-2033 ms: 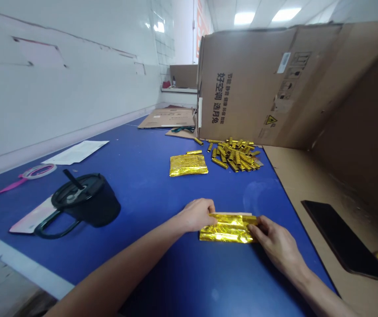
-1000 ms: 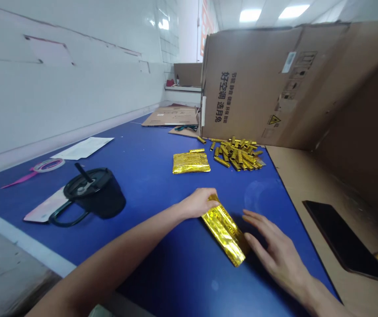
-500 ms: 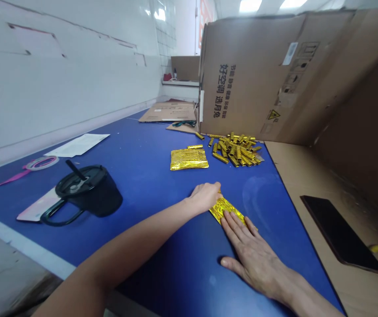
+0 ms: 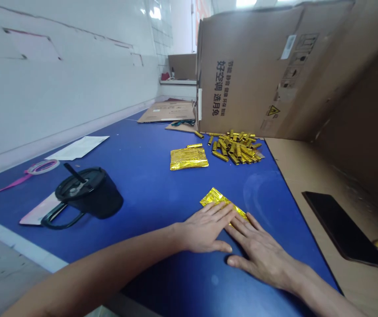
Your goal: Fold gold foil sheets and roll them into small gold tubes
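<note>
A folded gold foil sheet lies at an angle on the blue table. My left hand lies flat on its near part, fingers stretched out and open. Beside it, my right hand also presses flat on the foil, fingers spread. Only the far corner of the sheet shows past my fingertips. Farther back lie a stack of flat gold foil sheets and a heap of small gold foil rolls.
A black lidded cup with a straw stands at the left on a pink card. A tape roll and white paper lie beyond. A big cardboard box walls the back and right. A black phone rests on cardboard.
The foil sheet was turned from lying crosswise to lying diagonally. My right hand came down flat on it, then my left hand let go of its far end and flattened beside the right.
</note>
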A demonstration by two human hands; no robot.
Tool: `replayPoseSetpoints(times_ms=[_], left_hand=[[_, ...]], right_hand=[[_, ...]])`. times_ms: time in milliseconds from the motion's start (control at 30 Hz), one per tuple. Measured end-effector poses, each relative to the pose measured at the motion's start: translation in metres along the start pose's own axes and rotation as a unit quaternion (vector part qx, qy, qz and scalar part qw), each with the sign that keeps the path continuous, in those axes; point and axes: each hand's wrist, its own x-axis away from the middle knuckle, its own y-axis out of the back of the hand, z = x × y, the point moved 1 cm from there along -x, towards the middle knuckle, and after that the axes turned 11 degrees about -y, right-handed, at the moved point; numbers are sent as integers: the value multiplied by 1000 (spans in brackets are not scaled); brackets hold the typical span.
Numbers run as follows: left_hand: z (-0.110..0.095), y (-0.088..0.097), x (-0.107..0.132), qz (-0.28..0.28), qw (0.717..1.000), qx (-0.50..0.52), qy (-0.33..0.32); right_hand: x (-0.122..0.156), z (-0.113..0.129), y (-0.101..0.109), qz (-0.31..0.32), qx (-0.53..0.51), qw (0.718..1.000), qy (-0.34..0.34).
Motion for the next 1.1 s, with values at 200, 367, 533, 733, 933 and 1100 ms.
replayPoseSetpoints(times_ms=[200, 367, 533, 733, 933, 1100], left_hand=[[2, -1, 16, 0, 999, -34, 25], [-22, 0, 19, -9, 998, -50, 31], [-35, -1, 17, -32, 996, -59, 61], [-32, 0, 17, -49, 996, -46, 56], [-33, 0, 18, -49, 996, -53, 57], [-25, 2, 20, -50, 995, -64, 49]], right_hand=[[-5, -40, 22, -3, -21, 999, -25], [-16, -50, 19, -72, -25, 996, -51], [-18, -32, 17, -112, 5, 990, -82], [-12, 13, 9, -21, -60, 998, 17], [-28, -27, 5, -32, 31, 997, -66], [-29, -46, 2, -63, 64, 991, -102]])
